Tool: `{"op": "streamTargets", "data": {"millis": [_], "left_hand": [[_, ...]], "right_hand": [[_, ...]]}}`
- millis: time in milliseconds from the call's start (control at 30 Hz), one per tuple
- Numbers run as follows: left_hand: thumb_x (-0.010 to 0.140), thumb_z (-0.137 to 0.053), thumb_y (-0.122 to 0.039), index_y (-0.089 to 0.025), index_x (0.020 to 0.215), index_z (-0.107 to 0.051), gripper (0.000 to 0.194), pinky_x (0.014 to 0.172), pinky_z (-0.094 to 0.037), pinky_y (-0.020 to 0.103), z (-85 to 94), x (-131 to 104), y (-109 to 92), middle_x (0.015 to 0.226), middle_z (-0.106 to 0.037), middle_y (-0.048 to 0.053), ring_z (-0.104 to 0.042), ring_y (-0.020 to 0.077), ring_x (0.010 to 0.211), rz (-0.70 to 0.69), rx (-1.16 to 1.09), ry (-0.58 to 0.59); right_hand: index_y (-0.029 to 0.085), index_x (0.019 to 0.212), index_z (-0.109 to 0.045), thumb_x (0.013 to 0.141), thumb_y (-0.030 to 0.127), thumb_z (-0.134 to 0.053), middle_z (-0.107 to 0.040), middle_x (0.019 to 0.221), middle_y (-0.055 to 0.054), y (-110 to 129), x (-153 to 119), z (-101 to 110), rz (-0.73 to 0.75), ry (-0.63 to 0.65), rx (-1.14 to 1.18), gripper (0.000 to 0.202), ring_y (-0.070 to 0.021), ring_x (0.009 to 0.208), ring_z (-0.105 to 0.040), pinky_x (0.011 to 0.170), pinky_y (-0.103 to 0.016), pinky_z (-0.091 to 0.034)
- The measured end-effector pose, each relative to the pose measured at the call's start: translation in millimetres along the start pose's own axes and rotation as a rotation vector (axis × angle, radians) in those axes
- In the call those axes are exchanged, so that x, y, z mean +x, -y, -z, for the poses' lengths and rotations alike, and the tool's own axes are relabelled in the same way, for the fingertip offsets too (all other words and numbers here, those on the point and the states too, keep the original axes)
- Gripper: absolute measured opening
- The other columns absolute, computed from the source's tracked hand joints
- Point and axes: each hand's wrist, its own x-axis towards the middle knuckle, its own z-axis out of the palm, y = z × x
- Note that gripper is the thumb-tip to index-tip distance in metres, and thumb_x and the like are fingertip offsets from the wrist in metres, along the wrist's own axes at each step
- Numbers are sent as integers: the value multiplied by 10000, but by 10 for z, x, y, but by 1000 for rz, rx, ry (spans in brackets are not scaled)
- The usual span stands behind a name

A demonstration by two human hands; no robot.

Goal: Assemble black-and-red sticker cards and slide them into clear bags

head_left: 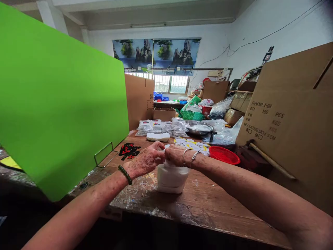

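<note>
A white block-like container or stack (172,180) stands upright near the front of the wooden table. My left hand (148,158) is just above its left side, thumb and fingers curled in a pinch. My right hand (175,155) is closed over its top, with the fingers turned away from me. Something small and white shows between the two hands, but I cannot make out what it is. A pile of black and red tags (129,150) lies left of my left hand. Printed white and yellow cards (194,144) are spread behind my right hand.
A green panel (65,97) borders the left, with a wire bracket (106,155) at its foot. Clear packets (156,127) and a flat white stack (158,137) lie behind my hands. Right are a metal bowl (212,133), a red lid-like tray (224,156) and a cardboard sheet (288,97).
</note>
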Motion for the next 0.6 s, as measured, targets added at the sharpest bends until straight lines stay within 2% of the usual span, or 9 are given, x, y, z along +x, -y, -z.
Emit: {"op": "streamTargets", "data": {"millis": [133, 233, 333, 467, 600], "left_hand": [[856, -529, -80, -171, 773, -651, 173, 875, -489, 328, -22, 6, -18, 1100, -523, 66, -551, 156, 964, -8, 10, -10], [872, -517, -98, -172, 791, -651, 173, 873, -491, 328, -43, -2, -5, 1098, -526, 69, -550, 154, 940, 6, 49, -20], [876, -517, -103, -168, 773, -641, 173, 851, -489, 305, -48, -20, 5, 1115, -516, 69, -554, 151, 939, 23, 77, -22], [880, -513, -97, -167, 781, -643, 178, 853, -489, 301, -38, -27, -23, 1122, -495, 68, -554, 150, 949, 38, 91, -27], [889, -482, -82, -156, 765, -625, 204, 861, -490, 317, -38, -16, -59, 1114, -496, 78, -547, 161, 972, 47, 99, -32]], "right_hand": [[147, 957, -744, 878, 221, -516, -730, 875, -113, -32, 76, -135, 41, -53, 14, 252, -212, 773, -676, 613, -256, -419], [132, 948, -749, 888, 167, -474, -726, 885, -135, -47, 105, -208, 32, -94, 0, 284, -221, 790, -674, 627, -264, -417], [132, 885, -760, 833, 145, -523, -720, 834, -117, -86, 46, -159, 13, -86, 28, 243, -196, 736, -652, 594, -248, -393], [166, 833, -765, 765, 186, -618, -703, 736, -39, -189, -35, -112, 84, 16, 142, 163, -133, 624, -571, 538, -224, -337], [162, 831, -764, 749, 153, -606, -707, 753, -50, -226, -36, -167, 53, -56, 102, 178, -133, 636, -570, 535, -226, -328]]}}
